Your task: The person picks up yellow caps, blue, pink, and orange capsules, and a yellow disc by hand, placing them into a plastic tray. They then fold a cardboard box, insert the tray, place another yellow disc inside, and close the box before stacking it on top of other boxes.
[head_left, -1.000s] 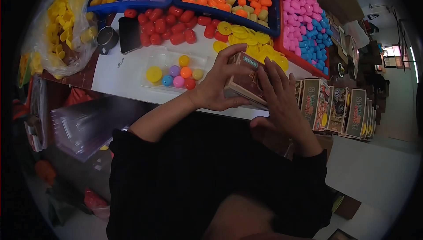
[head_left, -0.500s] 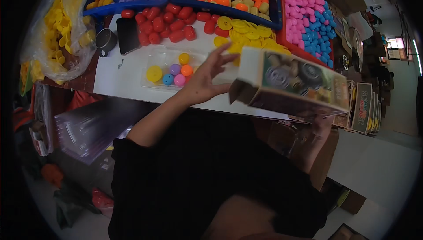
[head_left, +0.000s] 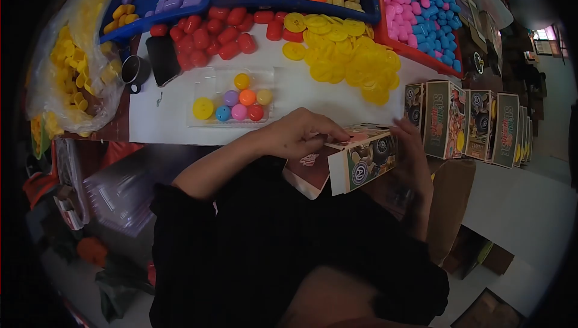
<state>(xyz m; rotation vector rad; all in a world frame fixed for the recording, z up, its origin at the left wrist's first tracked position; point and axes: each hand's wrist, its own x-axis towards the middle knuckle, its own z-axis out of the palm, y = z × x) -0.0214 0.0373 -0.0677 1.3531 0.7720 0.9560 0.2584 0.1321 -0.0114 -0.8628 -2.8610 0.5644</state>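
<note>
A printed cardboard box [head_left: 374, 158] with wheel pictures lies in front of me at the table's near edge, its end flaps [head_left: 309, 173] hanging open toward the left. My left hand [head_left: 298, 135] is closed over the top of the box at that open end, fingers bent onto the panel. By the box's far right end is my right hand [head_left: 416, 162], slightly blurred, its fingers stretched out. Left of the box on the white table sits a clear plastic tray [head_left: 201, 81] holding a yellow disc and several coloured balls or capsules.
Yellow discs [head_left: 343, 57] and red capsules [head_left: 211, 39] are heaped behind. Blue trays [head_left: 301, 8] and a red tray [head_left: 421, 57] of capsules line the back. Finished-looking boxes [head_left: 442, 114] stand in a row at right. A dark cup [head_left: 135, 72] and phone [head_left: 161, 60] lie left.
The box has come down and left, turned so its flaps face left. My left hand has moved from beside it onto its top; my right hand has risen from beneath to its right end.
</note>
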